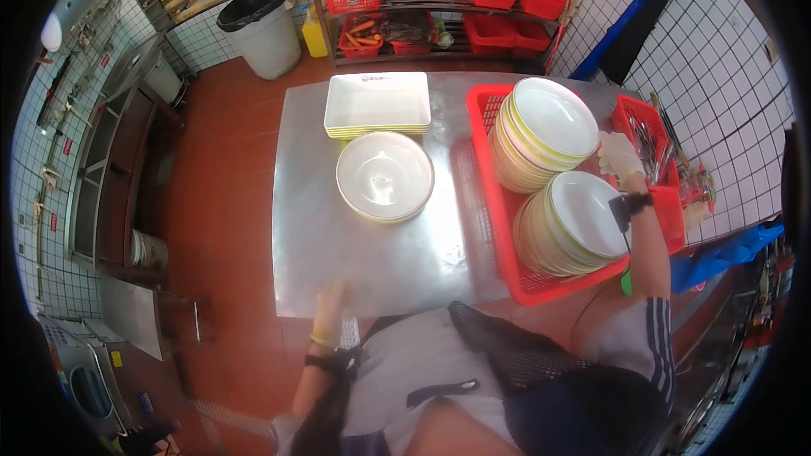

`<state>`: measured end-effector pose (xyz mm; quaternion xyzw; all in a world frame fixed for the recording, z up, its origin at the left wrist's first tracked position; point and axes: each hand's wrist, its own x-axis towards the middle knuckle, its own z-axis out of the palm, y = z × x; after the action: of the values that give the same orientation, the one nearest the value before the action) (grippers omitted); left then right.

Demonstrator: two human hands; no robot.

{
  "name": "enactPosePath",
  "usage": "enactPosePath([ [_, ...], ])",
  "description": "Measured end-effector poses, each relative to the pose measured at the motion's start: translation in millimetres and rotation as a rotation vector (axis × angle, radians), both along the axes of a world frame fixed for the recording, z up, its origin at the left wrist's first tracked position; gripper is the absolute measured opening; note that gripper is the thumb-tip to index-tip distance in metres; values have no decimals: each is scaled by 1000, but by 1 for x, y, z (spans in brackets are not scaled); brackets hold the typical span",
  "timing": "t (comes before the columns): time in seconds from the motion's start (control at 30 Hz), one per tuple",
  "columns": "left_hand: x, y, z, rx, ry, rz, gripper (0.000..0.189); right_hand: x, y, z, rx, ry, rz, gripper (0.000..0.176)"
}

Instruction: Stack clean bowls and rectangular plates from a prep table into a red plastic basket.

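My right hand (pixel 620 157), in a pale glove, is beside the two stacks in a red basket (pixel 500 241); its fingers are near the rim of the back plate stack (pixel 553 118). The front plate stack (pixel 589 215) stands below it, close to my wrist. Whether the hand grips anything is too unclear to tell. My left hand (pixel 332 302), gloved and blurred, is at the table's near edge. Round bowls (pixel 385 176) are stacked on the metal table (pixel 317 245), just in front of rectangular white dishes (pixel 378 101).
A red container of utensils (pixel 646 135) stands right of the basket. Behind the table are a metal rack (pixel 405 24) with red baskets, a grey bin (pixel 269 40) and a yellow container (pixel 314 32). Umbrellas (pixel 635 34) hang on the right wall.
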<state>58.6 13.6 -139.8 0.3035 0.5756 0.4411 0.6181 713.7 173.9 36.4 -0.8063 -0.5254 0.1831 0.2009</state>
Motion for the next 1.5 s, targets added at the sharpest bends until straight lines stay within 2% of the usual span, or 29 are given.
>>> enactPosePath([
  [0.03, -1, 7, -1, -3, -1, 11, 36, -18, -14, 13, 131, 103, 86, 39],
  [0.1, -4, 23, -10, 12, 82, -20, 36, -101, -47, 73, 116, 365, -106, 38],
  [0.13, -9, 35, -30, 5, 81, -7, 36, -118, -61, 77, 152, 368, -49, 38],
  [0.2, -21, 66, -71, 440, 528, -271, 39, -145, -91, 74, 179, 403, 29, 36],
  [0.27, -12, 96, -40, 695, 971, -432, 37, -160, -124, 60, 164, 434, 59, 33],
  [0.3, -4, 114, -36, 692, 967, -434, 37, -163, -140, 45, 160, 435, 69, 31],
  [0.37, 16, 148, -29, 186, 438, -207, 35, -163, -173, 1, 185, 158, 200, 27],
  [0.43, 39, 164, -1, 182, 464, -132, 35, -216, -192, 31, 9, 649, -62, 26],
  [0.47, 46, 172, 8, 178, 498, -56, 35, -220, -202, 25, 4, 641, -66, 26],
  [0.5, 44, 191, -13, 173, 491, -60, 35, -222, -211, 14, -28, 703, -117, 24],
  [0.57, 33, 234, -86, -47, 358, -126, 37, -224, -231, -5, -58, 755, -177, 22],
  [0.6, 30, 242, -98, -48, 355, -130, 37, -225, -241, -17, -44, 785, -244, 23],
  [0.67, 27, 249, -102, 164, 770, -301, 36, -238, -252, -26, -28, 844, -376, 24],
  [0.7, 29, 250, -104, 168, 771, -308, 36, -239, -257, -29, -23, 846, -383, 24],
  [0.77, 33, 248, -88, 72, 517, -158, 33, -240, -262, -39, 23, 861, -363, 25],
  [0.8, 35, 246, -78, 79, 520, -161, 33, -239, -264, -44, 30, 864, -365, 25],
  [0.87, 37, 241, -69, 42, 300, -107, 30, -239, -268, -52, 35, 879, -372, 29],
  [1.0, 44, 234, -52, 66, 280, -46, 26, -238, -267, -53, 19, 884, -372, 29],
  [1.07, 41, 225, -39, -2, 219, -13, 23, -236, -266, -55, 28, 920, -325, 29],
  [1.13, 16, 235, -116, 358, 454, -171, 22, -235, -263, -56, -9, 923, -312, 29],
  [1.2, 12, 210, -85, 300, 289, -97, 22, -235, -259, -51, 19, 930, -350, 29],
  [1.27, 23, 167, 2, 214, 129, 24, 19, -240, -252, -44, -114, 921, -330, 27],
  [1.3, 30, 152, 17, 345, 164, 26, 17, -236, -249, -47, -91, 931, -350, 27],
  [1.33, 28, 128, 28, 462, 196, 57, 17, -235, -242, -53, -86, 969, -251, 29],
  [1.4, 29, 94, 101, 249, 294, -68, 19, -237, -230, -51, -31, 983, -113, 34],
  [1.43, 33, 91, 108, 276, 308, -109, 19, -243, -217, -48, 8, 1004, -142, 34],
  [1.5, 32, 64, 104, 415, 208, -35, 22, -256, -193, -40, -95, 1274, -136, 38],
])
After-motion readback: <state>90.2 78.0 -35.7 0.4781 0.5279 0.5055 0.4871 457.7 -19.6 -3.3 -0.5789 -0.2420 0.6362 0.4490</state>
